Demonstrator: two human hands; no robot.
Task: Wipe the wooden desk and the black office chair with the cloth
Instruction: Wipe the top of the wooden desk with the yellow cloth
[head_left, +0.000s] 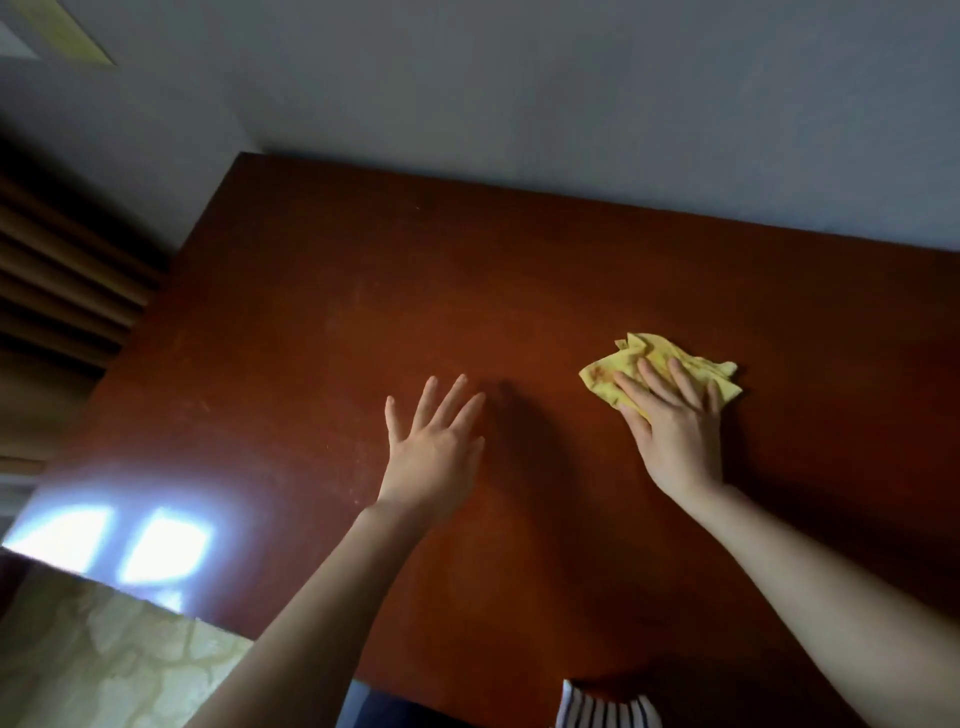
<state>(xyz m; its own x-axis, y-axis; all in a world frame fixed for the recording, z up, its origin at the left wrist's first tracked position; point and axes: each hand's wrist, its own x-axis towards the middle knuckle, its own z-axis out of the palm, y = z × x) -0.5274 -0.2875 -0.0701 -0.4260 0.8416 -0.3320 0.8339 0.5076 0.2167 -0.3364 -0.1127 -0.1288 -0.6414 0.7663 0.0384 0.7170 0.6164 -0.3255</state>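
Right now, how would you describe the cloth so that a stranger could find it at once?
Look at the reddish-brown wooden desk against the grey wall. On its right part, the right hand presses flat on the cloth. It is crumpled and bright yellow, the only loose item visible on the desk.

The desk (467, 291) top is bare wood all around. Only the crumpled yellow cloth (660, 371) lies on it, toward the right. The wall (571, 104) blocks the far edge.
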